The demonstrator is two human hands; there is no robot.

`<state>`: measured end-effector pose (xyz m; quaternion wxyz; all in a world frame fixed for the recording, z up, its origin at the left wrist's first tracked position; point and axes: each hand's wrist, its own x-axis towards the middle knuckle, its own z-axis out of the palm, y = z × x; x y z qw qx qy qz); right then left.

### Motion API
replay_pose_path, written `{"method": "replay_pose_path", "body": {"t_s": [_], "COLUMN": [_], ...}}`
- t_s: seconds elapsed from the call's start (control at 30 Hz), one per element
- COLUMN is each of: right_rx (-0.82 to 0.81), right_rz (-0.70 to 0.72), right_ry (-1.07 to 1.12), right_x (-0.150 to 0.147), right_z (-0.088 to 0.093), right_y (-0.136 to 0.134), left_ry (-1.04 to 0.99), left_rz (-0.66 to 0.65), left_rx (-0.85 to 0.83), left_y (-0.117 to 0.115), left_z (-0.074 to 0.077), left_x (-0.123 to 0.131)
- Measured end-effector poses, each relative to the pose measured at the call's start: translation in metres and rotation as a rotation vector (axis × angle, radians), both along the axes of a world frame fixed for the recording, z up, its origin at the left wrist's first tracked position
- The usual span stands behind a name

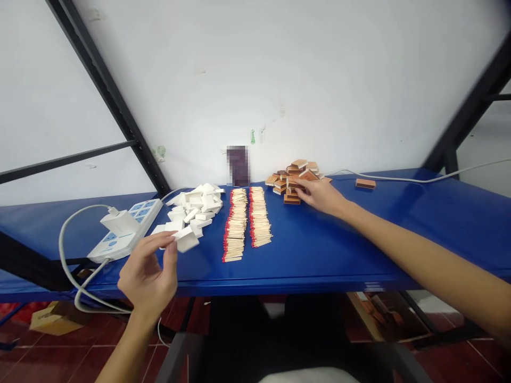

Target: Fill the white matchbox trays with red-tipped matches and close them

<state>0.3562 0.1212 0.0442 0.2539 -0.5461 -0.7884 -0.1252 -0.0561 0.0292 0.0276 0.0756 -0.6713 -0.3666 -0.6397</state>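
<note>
My left hand (154, 266) pinches a white matchbox tray (186, 239) between thumb and fingertips, just over the near edge of a heap of similar white trays (197, 202). My right hand (319, 192) reaches into a pile of brown matchboxes (298, 165). Its thumb and fingers close on one matchbox (293, 183) at the pile's front. Between the two heaps lie two long rows of red-tipped matches, a left row (235, 226) and a shorter right row (259, 218).
A white power strip (133, 229) with a plugged-in adapter and looping cable sits left on the blue table (319, 255). One brown matchbox (365, 183) lies apart at right. A blurred dark object (238, 166) stands against the wall. Black metal posts rise at both sides.
</note>
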Motion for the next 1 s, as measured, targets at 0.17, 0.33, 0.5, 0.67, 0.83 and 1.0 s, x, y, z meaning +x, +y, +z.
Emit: {"method": "replay_pose_path", "body": {"t_s": [0.17, 0.33, 0.5, 0.67, 0.83, 1.0], "right_rx": [0.011, -0.151, -0.27, -0.202, -0.163, -0.192], "right_rz": [0.222, 0.349, 0.292, 0.164, 0.293, 0.406], "right_ry": [0.035, -0.072, -0.168, -0.176, -0.058, 0.103], "right_x": [-0.009, -0.027, -0.035, -0.035, -0.037, -0.047], "right_z": [0.005, 0.006, 0.002, 0.007, 0.01, 0.01], "right_y": [-0.017, -0.033, -0.035, -0.039, -0.043, -0.047], "left_ry": [0.043, 0.267, 0.355, 0.411, 0.561, 0.617], "left_rz": [-0.279, -0.305, -0.265, -0.253, -0.179, -0.167], "left_rx": [-0.269, -0.241, -0.217, -0.242, -0.234, -0.164], "left_y": [-0.034, -0.036, -0.028, -0.029, -0.03, -0.029], "left_z": [0.0, -0.018, -0.034, -0.038, -0.04, -0.042], "left_x": [0.048, 0.071, 0.074, 0.074, 0.076, 0.076]}}
